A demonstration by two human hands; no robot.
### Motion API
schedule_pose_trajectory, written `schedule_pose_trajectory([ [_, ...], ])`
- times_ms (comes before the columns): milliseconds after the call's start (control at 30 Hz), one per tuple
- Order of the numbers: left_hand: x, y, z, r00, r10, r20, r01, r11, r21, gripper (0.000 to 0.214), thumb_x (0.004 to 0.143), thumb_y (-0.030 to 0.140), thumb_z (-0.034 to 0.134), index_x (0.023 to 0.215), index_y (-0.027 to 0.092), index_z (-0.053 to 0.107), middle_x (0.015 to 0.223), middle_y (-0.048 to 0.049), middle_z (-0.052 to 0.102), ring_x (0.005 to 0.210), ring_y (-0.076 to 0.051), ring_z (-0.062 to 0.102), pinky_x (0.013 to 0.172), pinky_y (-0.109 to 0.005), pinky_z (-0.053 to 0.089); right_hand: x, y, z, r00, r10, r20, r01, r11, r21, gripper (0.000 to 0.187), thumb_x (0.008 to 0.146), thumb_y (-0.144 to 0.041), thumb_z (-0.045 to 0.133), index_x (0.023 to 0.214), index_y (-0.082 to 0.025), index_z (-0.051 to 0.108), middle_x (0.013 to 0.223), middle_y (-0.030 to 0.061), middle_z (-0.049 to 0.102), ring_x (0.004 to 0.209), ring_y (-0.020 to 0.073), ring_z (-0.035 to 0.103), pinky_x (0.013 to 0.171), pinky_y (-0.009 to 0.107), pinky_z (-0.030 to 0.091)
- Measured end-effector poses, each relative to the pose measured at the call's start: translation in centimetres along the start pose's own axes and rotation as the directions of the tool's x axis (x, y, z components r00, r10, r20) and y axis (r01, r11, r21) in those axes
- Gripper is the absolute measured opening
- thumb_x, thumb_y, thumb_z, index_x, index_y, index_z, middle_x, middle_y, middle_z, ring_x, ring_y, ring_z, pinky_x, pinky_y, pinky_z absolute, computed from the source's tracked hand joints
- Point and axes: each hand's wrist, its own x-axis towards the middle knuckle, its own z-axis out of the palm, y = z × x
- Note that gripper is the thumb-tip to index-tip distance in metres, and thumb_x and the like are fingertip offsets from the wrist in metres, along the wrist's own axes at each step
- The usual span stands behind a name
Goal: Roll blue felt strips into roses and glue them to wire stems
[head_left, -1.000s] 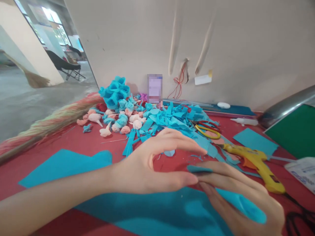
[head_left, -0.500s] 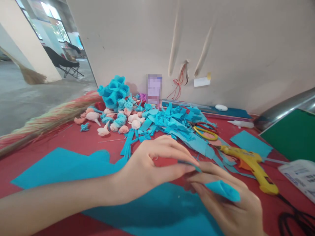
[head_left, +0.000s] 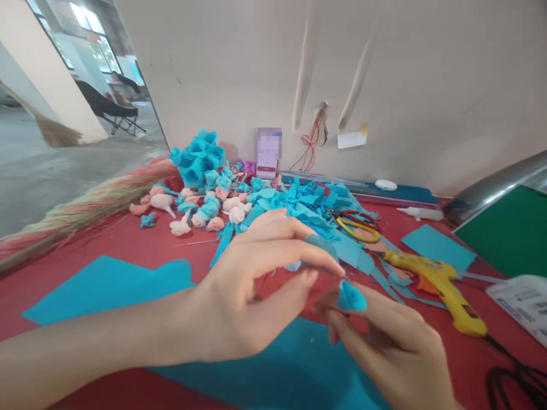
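My right hand (head_left: 393,336) pinches a small rolled piece of blue crepe paper (head_left: 352,296) between thumb and fingertips, its curled end facing up. My left hand (head_left: 260,279) arches in from the left, its index fingertip right beside the roll. A blue paper strip (head_left: 321,245) shows between the left index and middle fingers, partly hidden; the left thumb is apart from the index finger. Under both hands lies a large blue paper sheet (head_left: 290,364) on the red table (head_left: 123,239).
Blue paper scraps (head_left: 294,199) and pink, white and blue paper flowers (head_left: 209,208) are heaped behind my hands. To the right lie yellow-handled scissors (head_left: 359,230), a yellow glue gun (head_left: 444,290) and its black cord. A phone (head_left: 268,154) leans on the wall.
My left thumb has drawn away from the index finger, and the strip now shows higher, behind that finger. The roll in my right hand has shifted left and turned more upright.
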Motion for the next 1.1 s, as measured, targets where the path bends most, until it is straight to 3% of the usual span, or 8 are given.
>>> schedule_pose_trajectory([
  [100,0.0,0.1,0.2,1.0,-0.004,-0.008,0.004,1.0,-0.005,0.017,0.077,0.008,0.051,0.082,0.016,0.065,0.078,-0.002,0.064,0.08,-0.014,0.054,0.08,-0.027,0.043,0.1,-0.2,0.2,0.995,0.085,0.055,-0.091,0.99,0.106,0.015,0.081,-0.011,0.053,0.076,-0.024,0.06,0.059,-0.0093,0.058,0.048,0.0024,0.054,0.05,0.004,0.044],
  [300,0.4,-0.1,0.3,0.999,-0.028,-0.047,0.029,0.999,0.023,0.01,0.077,0.017,0.059,0.079,0.016,0.069,0.072,-0.0037,0.064,0.075,-0.016,0.055,0.073,-0.031,0.045,0.0,-0.1,0.4,0.946,0.267,0.183,-0.314,0.896,0.315,0.017,0.08,-0.012,0.05,0.078,-0.022,0.064,0.065,-0.0057,0.062,0.046,0.0059,0.057,0.045,0.009,0.047],
  [467,0.3,-0.3,0.4,0.998,-0.054,-0.043,0.054,0.999,0.004,0.012,0.075,0.022,0.065,0.076,0.011,0.071,0.069,-0.0061,0.063,0.074,-0.017,0.055,0.072,-0.031,0.044,0.1,-0.1,0.4,0.946,0.27,0.182,-0.313,0.909,0.277,0.017,0.08,-0.012,0.05,0.073,-0.021,0.062,0.057,-0.0067,0.057,0.046,0.0053,0.056,0.046,0.007,0.045],
  [700,0.4,-0.1,0.4,0.994,-0.103,-0.037,0.101,0.994,-0.044,0.006,0.074,0.017,0.066,0.072,0.015,0.07,0.069,-0.0022,0.066,0.073,-0.014,0.055,0.073,-0.027,0.044,0.2,-0.1,0.5,0.944,0.281,0.173,-0.321,0.9,0.293,0.015,0.08,-0.016,0.05,0.074,-0.023,0.062,0.062,-0.0064,0.059,0.047,0.0056,0.055,0.046,0.009,0.045],
  [833,0.3,-0.3,0.6,0.993,-0.116,0.009,0.116,0.989,-0.095,0.017,0.078,0.018,0.061,0.062,0.018,0.067,0.062,0.0005,0.064,0.074,-0.013,0.055,0.073,-0.026,0.044,0.2,-0.2,0.2,0.938,0.287,0.193,-0.333,0.9,0.281,0.011,0.084,-0.022,0.053,0.078,-0.023,0.062,0.059,-0.006,0.058,0.048,0.0058,0.055,0.045,0.009,0.044],
  [1100,0.2,-0.2,0.5,0.985,-0.115,0.125,0.13,0.984,-0.119,0.021,0.082,0.018,0.058,0.062,0.018,0.067,0.066,0.0018,0.064,0.072,-0.011,0.054,0.077,-0.026,0.043,0.1,-0.8,-0.5,0.981,0.19,0.034,-0.193,0.978,0.083,0.008,0.083,-0.024,0.056,0.077,-0.023,0.061,0.057,-0.0065,0.059,0.043,0.0062,0.053,0.043,0.009,0.045],
])
